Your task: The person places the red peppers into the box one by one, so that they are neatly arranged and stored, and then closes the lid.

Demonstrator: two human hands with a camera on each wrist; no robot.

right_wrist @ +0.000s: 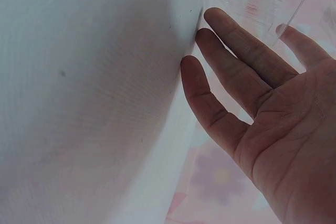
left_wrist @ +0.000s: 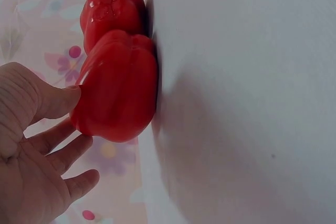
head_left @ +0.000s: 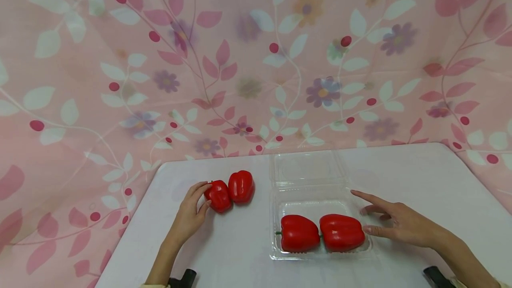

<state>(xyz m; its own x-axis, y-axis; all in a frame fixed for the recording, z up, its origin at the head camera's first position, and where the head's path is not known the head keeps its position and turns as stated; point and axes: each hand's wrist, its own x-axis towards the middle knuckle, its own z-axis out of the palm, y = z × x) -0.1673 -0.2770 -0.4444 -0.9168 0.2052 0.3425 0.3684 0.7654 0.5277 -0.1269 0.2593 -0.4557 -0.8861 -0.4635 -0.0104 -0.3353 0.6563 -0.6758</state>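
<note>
At the left of the table in the head view, my left hand (head_left: 191,214) has its thumb and fingers around the near end of a red bell pepper (head_left: 218,197). The left wrist view shows the thumb against this pepper (left_wrist: 118,90) and some fingertips hidden behind it. Another red bell pepper (head_left: 242,187) lies right beside it. A clear plastic clamshell box (head_left: 280,199), its lid laid back, holds two red bell peppers (head_left: 300,233) (head_left: 342,232) side by side. My right hand (head_left: 400,223) is at the box's right edge, fingers extended and holding nothing.
A white-covered table (head_left: 240,252) carries everything. The box's transparent lid (head_left: 308,168) extends toward the table's back edge. Behind stands a pink floral cloth (head_left: 248,57). Dark wrist-mounted pieces (head_left: 186,278) show at the bottom.
</note>
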